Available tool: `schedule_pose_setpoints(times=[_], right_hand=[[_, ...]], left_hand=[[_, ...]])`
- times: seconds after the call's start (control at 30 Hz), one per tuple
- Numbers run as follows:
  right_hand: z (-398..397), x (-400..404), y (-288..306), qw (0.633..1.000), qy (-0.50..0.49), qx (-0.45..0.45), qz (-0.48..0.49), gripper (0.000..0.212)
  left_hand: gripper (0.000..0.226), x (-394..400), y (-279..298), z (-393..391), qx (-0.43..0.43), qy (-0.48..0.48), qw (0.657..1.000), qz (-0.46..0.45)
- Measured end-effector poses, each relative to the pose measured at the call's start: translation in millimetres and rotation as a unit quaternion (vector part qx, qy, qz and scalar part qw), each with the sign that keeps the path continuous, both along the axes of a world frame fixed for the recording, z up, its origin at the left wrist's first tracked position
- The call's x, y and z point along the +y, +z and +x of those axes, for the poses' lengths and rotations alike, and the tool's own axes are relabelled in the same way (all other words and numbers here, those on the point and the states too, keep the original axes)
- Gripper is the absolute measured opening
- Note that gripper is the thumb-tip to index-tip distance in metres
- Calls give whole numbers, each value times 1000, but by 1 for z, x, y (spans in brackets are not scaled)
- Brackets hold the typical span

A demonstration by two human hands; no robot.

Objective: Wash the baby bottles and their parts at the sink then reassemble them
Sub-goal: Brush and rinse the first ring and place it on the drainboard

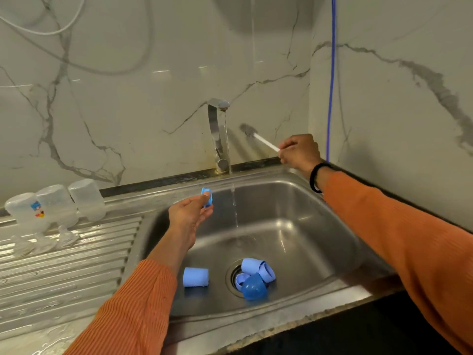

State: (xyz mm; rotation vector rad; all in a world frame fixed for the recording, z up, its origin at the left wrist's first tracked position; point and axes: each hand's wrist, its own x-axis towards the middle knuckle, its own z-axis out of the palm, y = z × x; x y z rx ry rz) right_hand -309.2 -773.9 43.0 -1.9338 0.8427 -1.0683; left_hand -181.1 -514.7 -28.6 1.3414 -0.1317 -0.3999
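My left hand (189, 213) pinches a small blue bottle ring (206, 197) over the left side of the sink (332, 226), just left of the running water stream (234, 206). My right hand (299, 152) grips the white handle of a small grey brush (249, 130), raised near the back wall to the right of the tap (217, 134). In the sink bottom lie a light blue cap (195, 277) and a pile of blue caps and rings (256, 278) over the drain. Three clear bottles (55, 203) stand upside down at the back of the drainboard, with clear nipples (43, 243) in front of them.
The ribbed steel drainboard (64, 265) stretches left of the sink and is wet. A blue cord (331, 80) hangs down the wall corner at the right. A marble wall closes the right side behind my right arm. The dark counter edge (345, 329) runs along the front.
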Motion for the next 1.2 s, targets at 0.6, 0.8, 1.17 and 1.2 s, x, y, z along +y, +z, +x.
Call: schedule_pose_setpoints(times=[0.6,0.8,1.17,1.2], right_hand=[[-43,-30,3,964,-107,227,-85,29],[-75,-38,-23,925,-161,307,-158,22],[-64,-31,-34,904,-140,336,-225,23],[-64,-31,-35,906,-139,334,-222,22]], left_hand=[[32,1,1,-2,-8,-19,1000,6],[27,2,1,-6,-9,-19,1000,10],[16,1,0,-4,-18,-20,999,18],[16,0,0,-4,-17,-20,999,18]])
